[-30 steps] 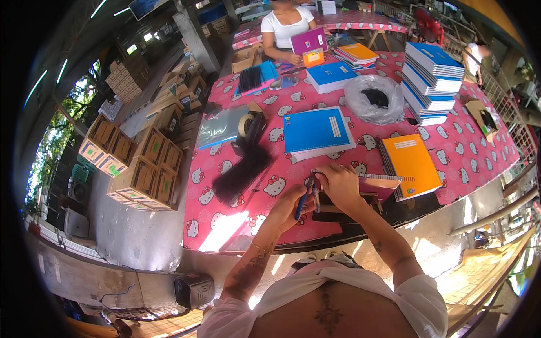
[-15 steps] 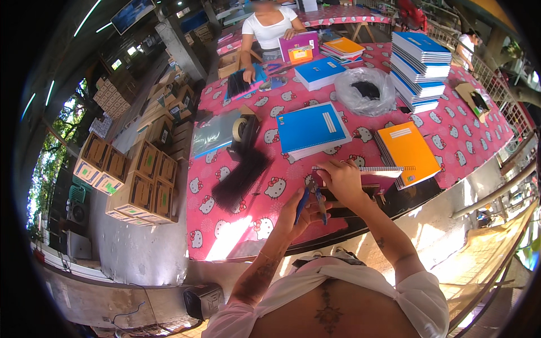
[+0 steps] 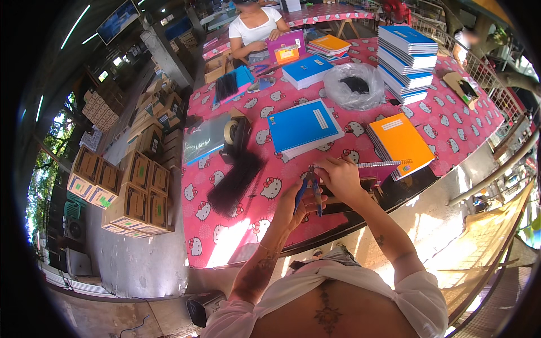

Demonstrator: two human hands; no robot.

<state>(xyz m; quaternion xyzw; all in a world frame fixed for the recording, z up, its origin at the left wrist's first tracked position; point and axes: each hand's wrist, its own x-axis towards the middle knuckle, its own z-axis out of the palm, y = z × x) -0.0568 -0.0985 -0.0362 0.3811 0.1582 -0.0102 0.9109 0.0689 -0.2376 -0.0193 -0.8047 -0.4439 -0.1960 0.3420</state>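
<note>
Purple notebook (image 3: 387, 172) at the near table edge, on edge, coil side up. Coiled edge runs left to right, roughly level, from the right hand (image 3: 342, 176) out toward the orange notebooks (image 3: 401, 142). Cover purple, coil edge pale; most of the cover is hidden behind the right hand and forearm, so its lower end can't be told.

Right hand grips the notebook at the coil's left end, fingers bent and close together. Left hand (image 3: 297, 201) holds the pliers (image 3: 311, 176), fingers curled around the handles. Pliers: blue handles, darker metal head; long axis points away from the person, head up by the right fingertips, handles spread back toward the body. Whether the head touches the coil, can't tell.

Orange notebooks lie just beyond, to the right. Blue notebooks (image 3: 302, 128) lie flat straight ahead. Black strands (image 3: 234, 186) in a loose bundle to the left, tape roll (image 3: 230, 132) behind them. Plastic bag (image 3: 355, 98) farther out, tall blue stack (image 3: 407, 67) to its right. Pink patterned table (image 3: 276, 222) under everything. Co-worker (image 3: 255, 27) across it, hand at another purple notebook (image 3: 290, 40).
</note>
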